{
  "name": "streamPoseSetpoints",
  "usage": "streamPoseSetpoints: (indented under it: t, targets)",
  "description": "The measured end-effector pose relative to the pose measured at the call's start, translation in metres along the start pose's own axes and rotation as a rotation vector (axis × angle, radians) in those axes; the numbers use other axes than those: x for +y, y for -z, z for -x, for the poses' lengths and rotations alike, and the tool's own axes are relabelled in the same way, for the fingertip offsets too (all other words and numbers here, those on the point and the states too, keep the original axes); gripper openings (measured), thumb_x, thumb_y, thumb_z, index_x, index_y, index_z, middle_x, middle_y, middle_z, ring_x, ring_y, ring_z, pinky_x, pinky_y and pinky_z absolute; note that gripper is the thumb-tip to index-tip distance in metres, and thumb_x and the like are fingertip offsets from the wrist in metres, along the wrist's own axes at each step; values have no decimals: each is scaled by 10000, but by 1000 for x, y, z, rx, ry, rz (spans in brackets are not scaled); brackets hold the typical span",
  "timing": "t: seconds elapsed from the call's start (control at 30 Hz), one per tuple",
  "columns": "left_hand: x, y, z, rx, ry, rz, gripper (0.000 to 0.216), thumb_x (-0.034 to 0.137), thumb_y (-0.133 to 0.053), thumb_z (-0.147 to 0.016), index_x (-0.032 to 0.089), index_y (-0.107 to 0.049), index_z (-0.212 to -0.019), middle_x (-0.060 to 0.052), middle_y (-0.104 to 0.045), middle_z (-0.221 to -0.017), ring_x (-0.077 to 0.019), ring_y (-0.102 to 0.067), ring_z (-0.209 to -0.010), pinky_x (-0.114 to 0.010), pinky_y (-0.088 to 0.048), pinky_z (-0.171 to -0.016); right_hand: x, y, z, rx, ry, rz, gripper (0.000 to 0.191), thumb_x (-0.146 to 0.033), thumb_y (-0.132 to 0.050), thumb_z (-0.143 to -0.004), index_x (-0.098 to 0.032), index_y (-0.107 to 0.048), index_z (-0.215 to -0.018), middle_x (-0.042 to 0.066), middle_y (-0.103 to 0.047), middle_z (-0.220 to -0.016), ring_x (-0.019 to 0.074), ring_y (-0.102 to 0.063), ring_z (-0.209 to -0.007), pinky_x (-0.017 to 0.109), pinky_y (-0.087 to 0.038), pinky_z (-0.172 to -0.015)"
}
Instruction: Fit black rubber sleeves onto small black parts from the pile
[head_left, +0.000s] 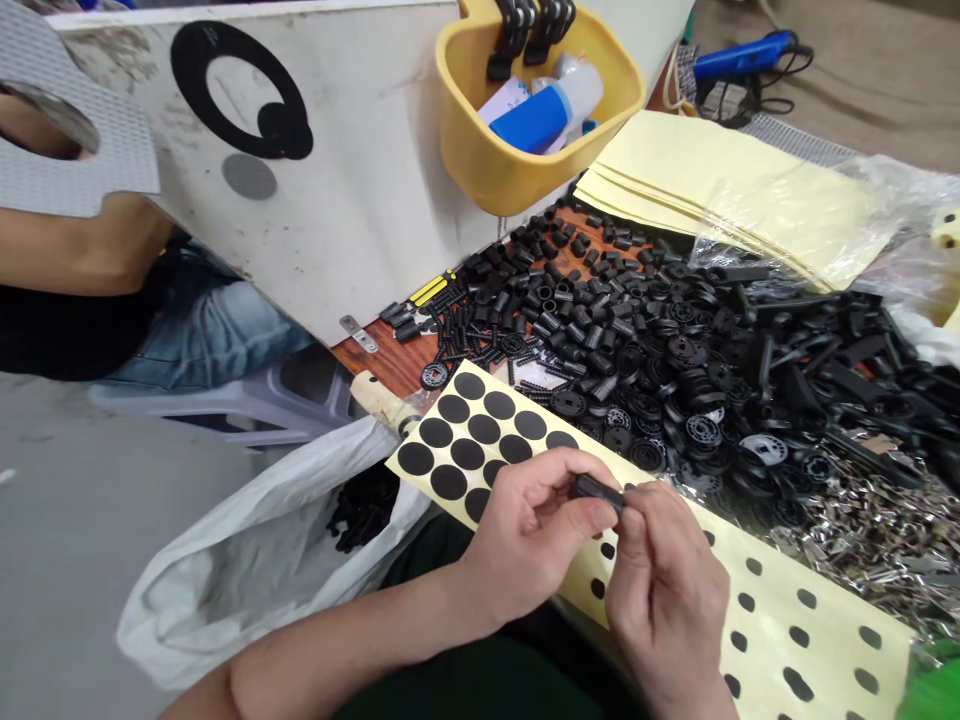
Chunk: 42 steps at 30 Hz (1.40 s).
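Note:
My left hand [532, 530] and my right hand [664, 590] pinch a small black rubber-like cylindrical part [597, 492] between their fingers. Under both hands lies a pale yellow backing sheet [795, 600] with rows of round black adhesive dots [467, 453]. Nearer my hands and at the sheet's lower end, many dots are gone or partly hidden. Beyond the sheet spreads a heap of black plastic parts [645, 340], including sleeves, wheels and bars. Silver metal pieces [877, 540] lie at its near right.
A white plastic bag [247, 570] holding black parts hangs at left. Behind stand a white board [337, 190], a yellow caddy [517, 130], yellow sheets [720, 190] and a blue glue gun [742, 55]. A co-worker's arm [67, 240] and jeans show at far left.

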<state>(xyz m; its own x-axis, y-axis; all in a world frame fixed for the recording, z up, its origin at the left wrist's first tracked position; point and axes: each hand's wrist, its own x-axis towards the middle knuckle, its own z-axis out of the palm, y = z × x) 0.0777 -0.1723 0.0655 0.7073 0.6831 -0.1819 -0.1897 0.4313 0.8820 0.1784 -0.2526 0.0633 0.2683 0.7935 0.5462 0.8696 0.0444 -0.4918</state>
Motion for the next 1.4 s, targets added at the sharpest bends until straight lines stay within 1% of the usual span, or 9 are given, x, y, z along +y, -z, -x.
streamPoseSetpoints:
  t: [0.2,0.4,0.53,0.67,0.73,0.9,0.97,1.13,1.4]
  targets:
    - [-3,1,-3,-6,43,12,98,197,-649,-761,143,-637,-842,8,-580,-696,-105,-524,-646,-222,-442,-628,16,3,0,-51,119,35,184,-57,-442,-910,-202,-471,-800,-23,-396,-654,141,-380,-596,299,-338,-590]
    - [0,-1,-5,12,-27,10,82,133,-635,-723,156,-651,-800,-4,-629,-736,-130,-585,-703,-247,-486,-697,17,9,0,-84,-61,-137,146,-82,-509,-914,-218,-529,-865,-9,-557,-709,133,-556,-628,250,-443,-553]
    - [0,1,-7,13,27,27,89,140,-640,-723,149,-656,-811,-6,-638,-737,-126,-587,-701,-243,-481,-682,15,10,-3,4,114,61,159,-55,-561,-880,-212,-541,-892,-14,-572,-669,140,-544,-606,295,-477,-640]
    - [-1,3,-10,-5,57,30,106,149,-633,-738,146,-653,-842,-15,-656,-759,-119,-578,-699,-236,-466,-667,17,11,-8,-27,205,77,198,-18,-580,-847,-207,-525,-853,-17,-564,-630,129,-485,-563,315,-490,-662]
    - [-1,4,-9,-9,37,18,101,148,-629,-745,146,-652,-843,-15,-653,-765,-119,-580,-708,-236,-466,-674,18,13,-7,-54,152,8,197,-25,-592,-845,-212,-530,-834,-19,-565,-633,128,-507,-571,290,-486,-624]
    - [0,4,-7,-17,-51,-40,78,147,-633,-740,154,-649,-817,-11,-640,-751,-132,-590,-716,-251,-486,-700,15,15,-3,-158,-228,-240,169,-141,-593,-893,-221,-547,-751,-26,-573,-652,117,-560,-567,224,-455,-500]
    - [0,5,-7,-7,-54,-68,87,147,-637,-734,156,-653,-819,-12,-639,-751,-135,-588,-713,-252,-490,-696,14,14,-3,-136,-203,-201,167,-133,-594,-888,-218,-552,-750,-29,-579,-641,116,-561,-556,226,-458,-506]
    - [-2,8,-9,12,10,-55,103,139,-636,-726,155,-659,-826,-11,-630,-763,-132,-579,-715,-242,-477,-671,15,12,-9,-48,103,-14,165,-61,-585,-859,-210,-569,-788,-23,-584,-603,123,-545,-549,255,-480,-581]
    - [-8,11,-14,50,58,217,136,225,-700,-779,132,-650,-865,17,-587,-685,-64,-476,-553,-191,-383,-520,12,1,-7,-111,-263,-234,94,-181,-612,-895,-225,-651,-821,-18,-677,-686,128,-613,-596,236,-507,-576]
